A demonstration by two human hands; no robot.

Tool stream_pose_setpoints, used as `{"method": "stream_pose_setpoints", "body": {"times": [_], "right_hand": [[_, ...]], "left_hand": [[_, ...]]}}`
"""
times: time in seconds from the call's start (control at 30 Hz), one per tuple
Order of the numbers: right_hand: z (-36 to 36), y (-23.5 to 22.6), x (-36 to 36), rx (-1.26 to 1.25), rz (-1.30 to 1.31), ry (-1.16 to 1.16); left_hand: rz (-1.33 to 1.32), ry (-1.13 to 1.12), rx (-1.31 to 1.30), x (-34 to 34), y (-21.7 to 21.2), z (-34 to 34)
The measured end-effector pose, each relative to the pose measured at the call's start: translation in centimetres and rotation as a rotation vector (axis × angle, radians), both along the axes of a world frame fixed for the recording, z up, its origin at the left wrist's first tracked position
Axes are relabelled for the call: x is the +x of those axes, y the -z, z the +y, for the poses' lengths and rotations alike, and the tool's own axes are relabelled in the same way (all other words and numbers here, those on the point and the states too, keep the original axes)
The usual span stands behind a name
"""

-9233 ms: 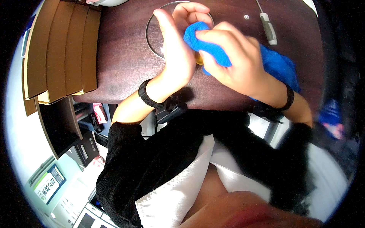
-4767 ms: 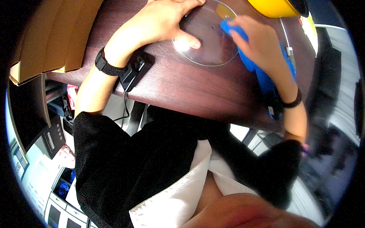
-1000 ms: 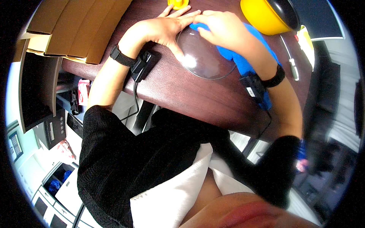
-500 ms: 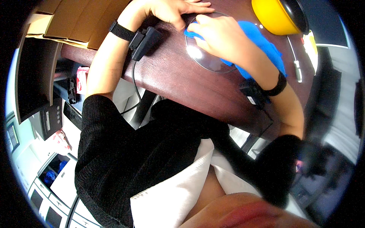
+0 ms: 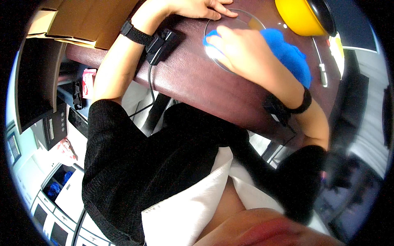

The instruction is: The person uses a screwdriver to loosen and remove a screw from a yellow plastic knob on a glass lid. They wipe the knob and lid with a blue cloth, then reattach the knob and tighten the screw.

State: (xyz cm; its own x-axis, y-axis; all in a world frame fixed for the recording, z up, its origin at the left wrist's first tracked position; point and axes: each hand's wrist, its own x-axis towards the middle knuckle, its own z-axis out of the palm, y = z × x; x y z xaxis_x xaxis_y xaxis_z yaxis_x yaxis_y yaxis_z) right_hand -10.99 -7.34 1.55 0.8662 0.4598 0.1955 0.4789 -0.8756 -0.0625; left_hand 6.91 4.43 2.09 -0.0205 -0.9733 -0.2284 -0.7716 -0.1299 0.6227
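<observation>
A clear round glass lid [image 5: 246, 19] lies flat on the dark red-brown table [image 5: 193, 82]. My right hand [image 5: 242, 47] is over it, somewhat blurred, its fingers closed on a blue cloth [image 5: 289, 55] and pressing part of it against the glass near the left rim. The rest of the cloth bunches out to the right, under and beyond my wrist. At the lid's far left edge is my left hand [image 5: 199, 7], fingers stretched out and fingertips at the rim. Part of this hand is cut off by the upper picture edge.
Right of the lid stands a yellow pot [image 5: 297, 18] with a black inside. Near it lies a screwdriver-like tool [image 5: 323, 76] with a pale handle. A cardboard box [image 5: 82, 24] occupies the far left. Cabled black devices [image 5: 160, 46] are strapped to both wrists.
My left hand has shifted right, its fingertips lower on the lid's rim. My right hand has moved slightly with the cloth across the glass. The cloth's loose part has bunched up more.
</observation>
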Motion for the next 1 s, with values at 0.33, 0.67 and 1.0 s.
{"method": "stream_pose_setpoints", "body": {"times": [0.33,0.67,1.0], "right_hand": [[-2.7,-1.0,-8.3,-0.001,0.271,0.118],[-0.7,-0.1,-4.7,0.006,0.045,0.068],[-3.1,0.6,1.0,0.024,-0.097,0.103]], "left_hand": [[-0.039,-0.021,-0.084,0.3,2.0,-0.2],[-0.086,-0.035,-0.096,-0.3,1.6,-0.5],[-0.171,-0.054,-0.133,-0.5,2.7,-0.2]]}}
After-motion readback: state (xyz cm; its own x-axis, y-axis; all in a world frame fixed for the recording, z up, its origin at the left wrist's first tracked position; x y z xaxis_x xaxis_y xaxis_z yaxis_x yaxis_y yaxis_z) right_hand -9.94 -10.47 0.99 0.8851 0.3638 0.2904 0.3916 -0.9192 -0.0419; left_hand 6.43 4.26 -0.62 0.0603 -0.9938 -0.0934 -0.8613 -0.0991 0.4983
